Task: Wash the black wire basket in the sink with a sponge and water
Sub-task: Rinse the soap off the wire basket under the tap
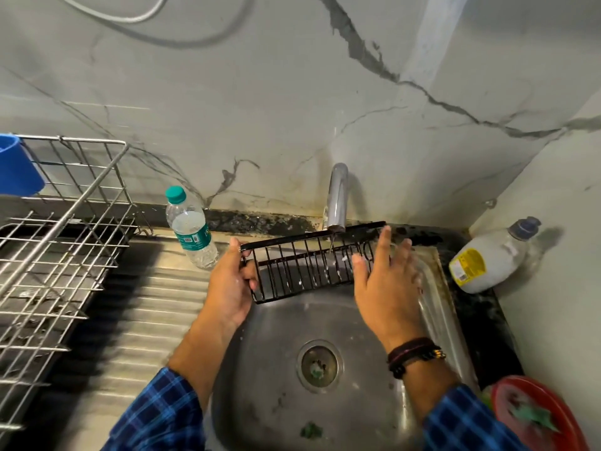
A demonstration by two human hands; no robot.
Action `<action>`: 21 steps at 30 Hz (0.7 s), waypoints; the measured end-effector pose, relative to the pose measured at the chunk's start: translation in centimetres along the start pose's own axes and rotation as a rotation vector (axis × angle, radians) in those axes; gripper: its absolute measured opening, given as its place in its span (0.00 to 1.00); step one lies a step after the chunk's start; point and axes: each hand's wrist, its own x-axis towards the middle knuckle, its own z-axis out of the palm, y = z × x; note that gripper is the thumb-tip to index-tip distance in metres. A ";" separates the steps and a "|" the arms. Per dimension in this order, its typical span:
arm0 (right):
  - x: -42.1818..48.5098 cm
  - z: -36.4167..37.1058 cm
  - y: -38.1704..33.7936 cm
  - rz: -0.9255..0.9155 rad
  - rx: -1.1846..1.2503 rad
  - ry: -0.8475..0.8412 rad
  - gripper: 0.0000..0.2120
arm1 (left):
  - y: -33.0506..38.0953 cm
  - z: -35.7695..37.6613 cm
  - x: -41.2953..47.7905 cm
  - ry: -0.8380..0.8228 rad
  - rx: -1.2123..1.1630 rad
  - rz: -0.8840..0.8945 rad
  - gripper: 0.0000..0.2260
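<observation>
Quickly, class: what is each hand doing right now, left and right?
Left hand: closed in a grip on the left end of the black wire basket.
Right hand: open, fingers straight, at the basket's right end, holding nothing.

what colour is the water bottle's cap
The cap is teal green, seen best in the head view.

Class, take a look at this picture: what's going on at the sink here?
A person is holding a black wire basket over the steel sink, under the tap, where a thin stream of water falls on it. The left hand grips the basket's left end; the right hand lies open, fingers spread, against its right end. Neither hand holds a sponge.
</observation>
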 end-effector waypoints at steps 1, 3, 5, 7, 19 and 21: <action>-0.3 0.2 -0.3 0.013 0.070 0.002 0.37 | -0.1 -0.2 0.0 0.004 -0.003 0.001 0.14; -1.4 0.5 -1.9 0.022 0.103 0.016 0.39 | -0.6 0.1 -0.3 -0.025 -0.018 0.007 0.15; -2.9 1.2 -4.1 0.006 0.049 0.016 0.41 | -0.7 1.2 -0.8 -0.053 -0.034 0.023 0.16; -4.5 2.4 -6.2 -0.095 0.002 0.049 0.42 | -0.7 2.4 -1.1 -0.053 -0.035 0.071 0.16; -2.4 3.4 0.1 -0.491 -0.270 0.120 0.32 | -0.2 1.6 0.6 -0.063 -0.058 0.076 0.15; -1.3 2.9 1.4 -0.320 -0.193 0.154 0.33 | 0.0 1.6 0.5 -0.080 -0.027 0.086 0.14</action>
